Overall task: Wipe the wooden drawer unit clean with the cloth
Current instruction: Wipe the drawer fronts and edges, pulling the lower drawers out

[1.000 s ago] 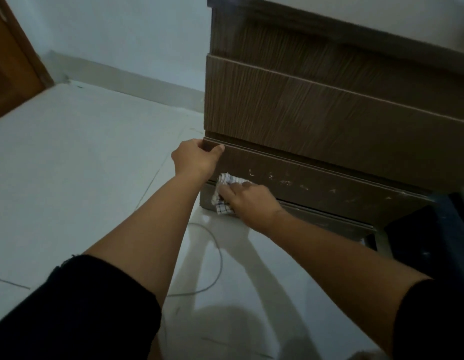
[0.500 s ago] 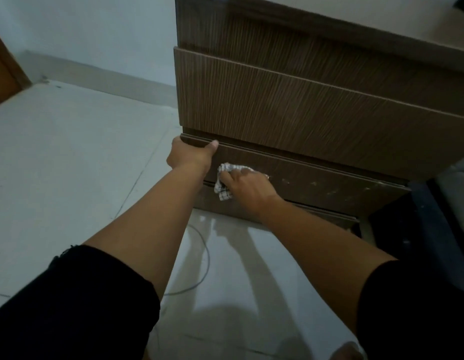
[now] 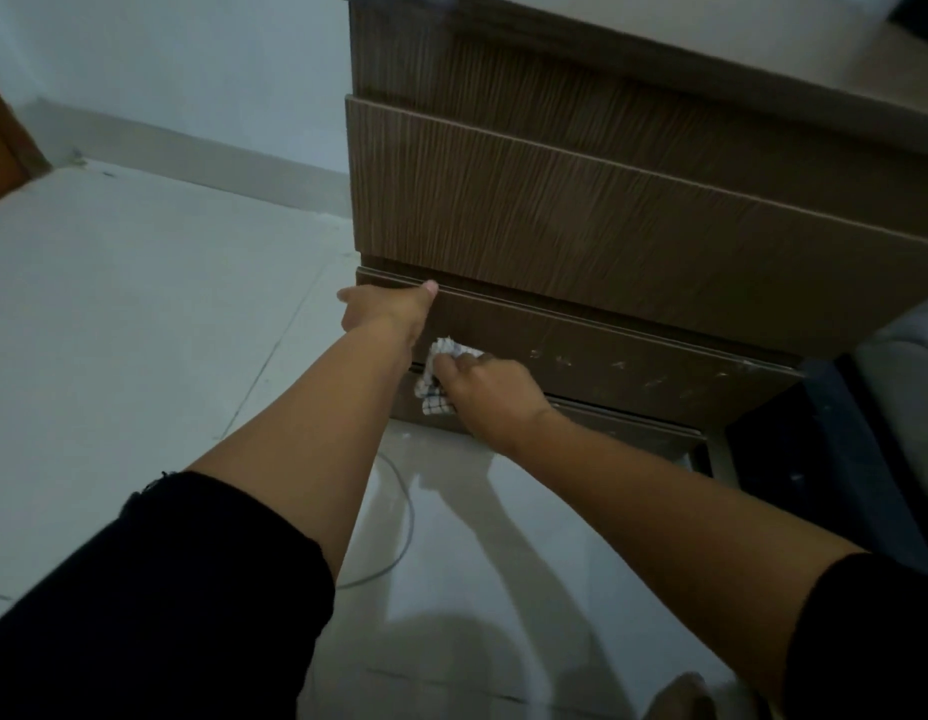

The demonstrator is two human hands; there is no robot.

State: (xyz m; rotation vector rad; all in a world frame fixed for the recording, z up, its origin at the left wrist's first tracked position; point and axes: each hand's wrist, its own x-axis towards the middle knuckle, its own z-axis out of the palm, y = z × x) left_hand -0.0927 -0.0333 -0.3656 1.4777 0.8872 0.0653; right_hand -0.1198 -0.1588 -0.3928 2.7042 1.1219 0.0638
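A brown wooden drawer unit (image 3: 581, 215) stands on the tiled floor, filling the upper right. Its lower drawer front (image 3: 633, 366) carries pale smudges along its right part. My left hand (image 3: 386, 309) grips the top left corner of that lower drawer, thumb along its upper edge. My right hand (image 3: 485, 394) holds a small white checked cloth (image 3: 435, 381), bunched in the fingers and pressed against the left part of the lower drawer front. Most of the cloth is hidden under the hand.
A thin grey cable (image 3: 399, 522) curls over the pale floor tiles (image 3: 139, 330) below my arms. A dark object (image 3: 836, 459) sits right of the unit. A wooden door edge (image 3: 4, 148) shows at far left, beside the white wall.
My right hand with the cloth has slid slightly down and left along the lower drawer front. The left hand keeps its hold on the drawer corner. The view has shifted a little.
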